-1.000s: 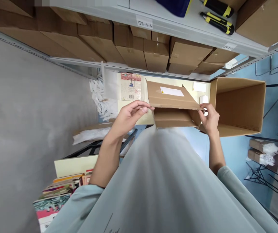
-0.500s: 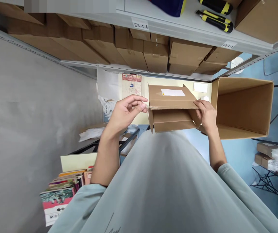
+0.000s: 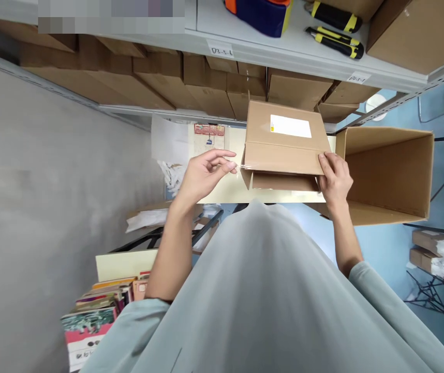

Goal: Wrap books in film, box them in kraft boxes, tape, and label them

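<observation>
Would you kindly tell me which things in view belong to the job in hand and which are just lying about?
In the job:
- small cardboard box, held at its edge by the right hand
- clear strip, likely tape, pinched by the left hand

Apparently just lying about:
- large open box
- two cutters on the shelf
- books
- shelved boxes
</observation>
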`<state>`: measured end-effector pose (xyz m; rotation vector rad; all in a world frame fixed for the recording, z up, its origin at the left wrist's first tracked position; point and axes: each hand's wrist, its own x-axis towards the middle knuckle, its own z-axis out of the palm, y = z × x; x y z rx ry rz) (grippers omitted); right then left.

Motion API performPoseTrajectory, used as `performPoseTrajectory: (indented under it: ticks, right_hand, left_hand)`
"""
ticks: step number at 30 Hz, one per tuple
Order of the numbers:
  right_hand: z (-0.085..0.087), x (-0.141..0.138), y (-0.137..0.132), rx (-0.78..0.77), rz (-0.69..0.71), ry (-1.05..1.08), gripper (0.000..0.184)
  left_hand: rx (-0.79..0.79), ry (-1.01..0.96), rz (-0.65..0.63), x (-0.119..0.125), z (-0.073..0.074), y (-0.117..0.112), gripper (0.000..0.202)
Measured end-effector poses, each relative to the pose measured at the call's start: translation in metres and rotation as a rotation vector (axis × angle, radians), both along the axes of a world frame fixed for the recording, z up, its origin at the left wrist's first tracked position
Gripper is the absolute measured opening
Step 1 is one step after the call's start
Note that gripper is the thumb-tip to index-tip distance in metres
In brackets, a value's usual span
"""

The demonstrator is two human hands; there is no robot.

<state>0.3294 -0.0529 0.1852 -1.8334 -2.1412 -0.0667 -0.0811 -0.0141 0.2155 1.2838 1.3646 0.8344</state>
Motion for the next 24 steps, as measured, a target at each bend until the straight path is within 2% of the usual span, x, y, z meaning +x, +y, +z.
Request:
performPoseTrajectory:
  ticks: [3,6,8,11,13,15,16,18,20,22,24]
  right_hand:
    - [-0.037,-0.007,-0.007,-0.145,-0.021,0.016,0.071]
    - [-0.075,-0.016,-0.021,-0.374,-0.017,0.033,0.066]
    - [-0.092,-0.022,-0.032,-0.505,-0.013,0.036,0.064]
    - [-0.100,-0.028,-0.036,-0.619,0.015,0.038,0.060]
    - [-0.094,-0.028,-0.017,-0.634,0.055,0.058,0.056]
    - [-0.076,-0.022,0.024,-0.549,0.093,0.100,0.053]
    - [-0.064,-0.017,0.053,-0.456,0.107,0.126,0.051]
    - [-0.032,-0.007,0.121,-0.218,0.065,0.170,0.047]
    - [-0.001,0.003,0.195,-0.049,0.015,0.193,0.048]
    - [0.021,0.008,0.261,-0.011,0.008,0.168,0.049]
    - [0.031,0.009,0.312,-0.059,0.039,0.113,0.047]
  left_hand:
    - [-0.070,0.110,-0.062,0.001,-0.044,0.005,0.056]
    - [-0.163,0.219,-0.185,0.002,-0.091,0.006,0.052]
    - [-0.202,0.277,-0.260,0.002,-0.114,0.002,0.053]
    - [-0.161,0.317,-0.286,0.001,-0.131,-0.004,0.061]
    - [-0.105,0.301,-0.254,0.000,-0.136,-0.008,0.069]
    - [-0.155,0.271,-0.234,-0.001,-0.140,-0.009,0.073]
    - [-0.190,0.255,-0.220,-0.001,-0.143,-0.009,0.075]
    - [-0.214,0.239,-0.174,-0.002,-0.148,-0.008,0.079]
    - [-0.207,0.249,-0.115,-0.005,-0.151,-0.009,0.082]
    - [-0.213,0.254,-0.071,-0.008,-0.152,-0.012,0.084]
    - [-0.245,0.237,-0.056,-0.011,-0.151,-0.016,0.084]
